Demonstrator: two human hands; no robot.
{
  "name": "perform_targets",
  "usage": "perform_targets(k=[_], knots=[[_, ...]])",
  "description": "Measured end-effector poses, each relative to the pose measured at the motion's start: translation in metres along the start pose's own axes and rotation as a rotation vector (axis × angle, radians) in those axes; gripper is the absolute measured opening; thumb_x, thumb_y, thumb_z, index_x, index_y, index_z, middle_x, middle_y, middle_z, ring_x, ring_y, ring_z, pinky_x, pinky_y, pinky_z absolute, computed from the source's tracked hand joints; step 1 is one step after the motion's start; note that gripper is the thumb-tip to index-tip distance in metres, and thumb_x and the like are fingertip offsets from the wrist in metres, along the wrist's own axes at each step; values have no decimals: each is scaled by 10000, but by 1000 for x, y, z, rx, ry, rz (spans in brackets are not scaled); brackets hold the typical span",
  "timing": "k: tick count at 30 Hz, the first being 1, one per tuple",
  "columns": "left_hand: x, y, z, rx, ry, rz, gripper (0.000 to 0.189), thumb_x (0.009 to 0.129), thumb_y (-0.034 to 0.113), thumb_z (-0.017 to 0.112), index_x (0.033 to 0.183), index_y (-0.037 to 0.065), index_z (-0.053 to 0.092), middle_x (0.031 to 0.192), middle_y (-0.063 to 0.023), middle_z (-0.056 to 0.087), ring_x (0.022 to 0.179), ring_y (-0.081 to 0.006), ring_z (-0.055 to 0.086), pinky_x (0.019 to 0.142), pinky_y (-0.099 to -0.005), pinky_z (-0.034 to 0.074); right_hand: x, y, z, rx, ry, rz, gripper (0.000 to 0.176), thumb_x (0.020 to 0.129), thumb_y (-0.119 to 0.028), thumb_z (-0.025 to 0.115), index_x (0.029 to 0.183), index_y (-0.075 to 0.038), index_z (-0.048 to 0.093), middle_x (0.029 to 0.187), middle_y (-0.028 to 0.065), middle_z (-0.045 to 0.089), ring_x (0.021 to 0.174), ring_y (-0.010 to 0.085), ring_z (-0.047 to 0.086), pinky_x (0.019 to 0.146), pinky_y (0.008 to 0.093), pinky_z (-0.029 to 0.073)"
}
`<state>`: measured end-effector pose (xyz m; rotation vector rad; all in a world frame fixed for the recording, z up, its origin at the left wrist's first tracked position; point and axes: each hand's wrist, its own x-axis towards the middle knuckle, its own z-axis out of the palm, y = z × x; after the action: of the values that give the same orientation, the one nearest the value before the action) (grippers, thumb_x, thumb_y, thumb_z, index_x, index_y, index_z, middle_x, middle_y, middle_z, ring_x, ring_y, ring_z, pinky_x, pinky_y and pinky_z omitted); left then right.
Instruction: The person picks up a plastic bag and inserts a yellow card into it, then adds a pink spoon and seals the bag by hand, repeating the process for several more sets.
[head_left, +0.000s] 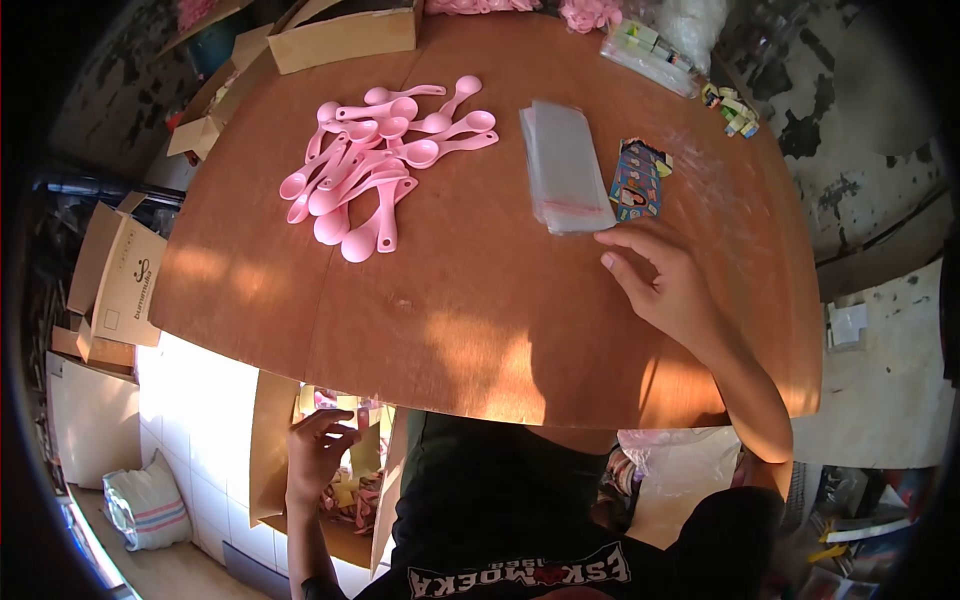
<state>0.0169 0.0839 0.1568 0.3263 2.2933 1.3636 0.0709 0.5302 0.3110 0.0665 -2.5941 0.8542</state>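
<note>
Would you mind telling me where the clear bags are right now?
In the head view, the clear bags lie on the table, right of the pink spoons, just left of the blue card and beyond the right hand.

The bags [567, 170] are clear and flat, stacked with slightly uneven edges on the table [450, 290], a reddish strip crossing their near end. Just to their right lies the card [636, 188], blue and brightly printed. Well left, the pink spoons [419, 153] form a loose heap, some bowl up, others bowl down. The box [268, 440], open, stands beyond the table's near edge, holding small pieces.
</note>
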Motion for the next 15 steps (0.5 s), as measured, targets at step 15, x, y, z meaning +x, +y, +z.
perform_targets(k=[15], knots=[[-8,66,-33,170,-485,313,160,872,97,648,1015,35,683,782,-114,702,614,-222,679,561,-327,525,75,52,20,-191,-209,235,196,753,-188,763,841,-16,727,737,125,696,660,201,662,623,317,494]])
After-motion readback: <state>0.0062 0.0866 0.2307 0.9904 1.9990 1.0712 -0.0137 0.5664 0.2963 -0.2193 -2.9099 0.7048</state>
